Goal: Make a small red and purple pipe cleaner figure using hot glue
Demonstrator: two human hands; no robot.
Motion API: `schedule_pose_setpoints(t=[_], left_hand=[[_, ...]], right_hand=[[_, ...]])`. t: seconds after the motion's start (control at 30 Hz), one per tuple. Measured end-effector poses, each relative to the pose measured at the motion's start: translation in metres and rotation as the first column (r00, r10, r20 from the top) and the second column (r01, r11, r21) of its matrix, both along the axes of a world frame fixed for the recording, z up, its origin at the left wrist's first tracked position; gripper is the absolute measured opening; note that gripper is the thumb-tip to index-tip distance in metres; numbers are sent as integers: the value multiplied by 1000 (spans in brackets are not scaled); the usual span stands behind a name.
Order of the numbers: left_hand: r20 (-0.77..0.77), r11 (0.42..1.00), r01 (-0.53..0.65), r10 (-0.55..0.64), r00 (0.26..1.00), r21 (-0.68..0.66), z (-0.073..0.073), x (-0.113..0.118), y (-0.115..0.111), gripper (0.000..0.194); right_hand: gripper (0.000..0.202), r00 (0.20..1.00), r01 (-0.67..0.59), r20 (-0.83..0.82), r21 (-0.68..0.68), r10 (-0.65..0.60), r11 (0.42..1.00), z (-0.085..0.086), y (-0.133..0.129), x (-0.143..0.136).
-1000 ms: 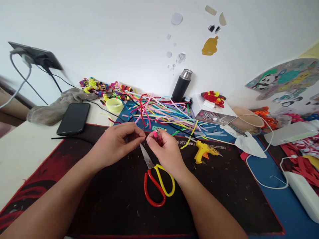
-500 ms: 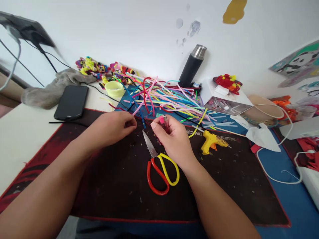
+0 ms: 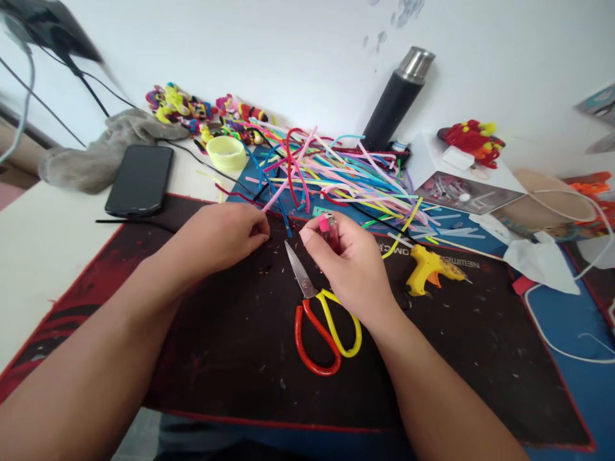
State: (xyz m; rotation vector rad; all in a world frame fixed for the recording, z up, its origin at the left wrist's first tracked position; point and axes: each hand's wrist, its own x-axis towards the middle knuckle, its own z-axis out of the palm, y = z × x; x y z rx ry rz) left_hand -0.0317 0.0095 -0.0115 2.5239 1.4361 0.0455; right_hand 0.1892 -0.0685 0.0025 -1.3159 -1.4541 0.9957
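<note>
Left hand (image 3: 228, 237) and right hand (image 3: 358, 269) have drawn apart: their fingertips nearly met a second ago, and now a clear gap separates them above the dark mat (image 3: 230, 358). I take that as a break in whatever close two-handed work was going on, with neither hand now acting on a piece shared with the other. Working across from the left, a black phone (image 3: 139, 179) lies at the mat's edge, well clear of both wrists. Next comes the left hand, low over the mat, fingers curled inward and thumb near the index finger; whether anything small is pinched there, I cannot tell. Behind the gap spreads a heap of coloured stems (image 3: 336, 169). Between the hands lie the scissors (image 3: 307, 288), blades together, tip pointing away from the person, one handle loop red and the other yellow. Just right of the blade tip, the lighter (image 3: 332, 237) sits inside the right hand, whose fingers wrap its body with the thumb alongside; a pink button and metal top show, and the visible body looks reddish. Beyond, a yellow glue gun (image 3: 427, 266) rests untouched on the mat.
</note>
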Motion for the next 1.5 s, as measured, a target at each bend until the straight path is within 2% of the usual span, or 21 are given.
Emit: schedule_pose_setpoints(t=[0.2,0.33,0.5,0.57,0.7,0.87,1.07,1.2,1.3,1.4,1.5], left_hand=[[-24,1000,-7,7,1000,4,-1,-1,0,25],[28,1000,-12,11,1000,8,-3,-7,4,26],[90,996,-86,84,992,16,5,-13,6,25],[130,997,-65,71,989,-44,11,-13,4,21],[214,973,71,-23,977,-221,18,-10,-3,14],[128,948,101,-65,990,-302,20,-6,-9,11],[64,956,117,-103,993,-268,17,3,-15,8],[65,948,176,-164,984,-266,12,5,-18,13],[86,948,184,-167,982,-258,11,4,-18,13],[164,962,166,-132,978,-215,14,4,-16,13],[323,980,92,-31,946,-177,21,5,-15,17]], right_hand=[[15,1000,-1,-3,15,1,1000,-2,0,-2],[16,1000,7,2,5,-7,1000,0,-1,-2],[18,999,47,-6,13,-47,999,3,-1,0],[17,998,61,-19,18,-61,998,3,-1,1],[17,997,70,-27,23,-69,997,1,0,2],[16,998,58,-26,21,-57,998,0,-1,0],[17,999,42,18,13,-42,999,0,-2,-1],[16,1000,27,6,25,-27,999,0,-3,-2],[17,1000,21,8,36,-21,999,1,-3,-2],[18,999,16,30,43,-17,999,3,-3,-2],[18,999,4,37,42,-6,999,3,-3,-2]])
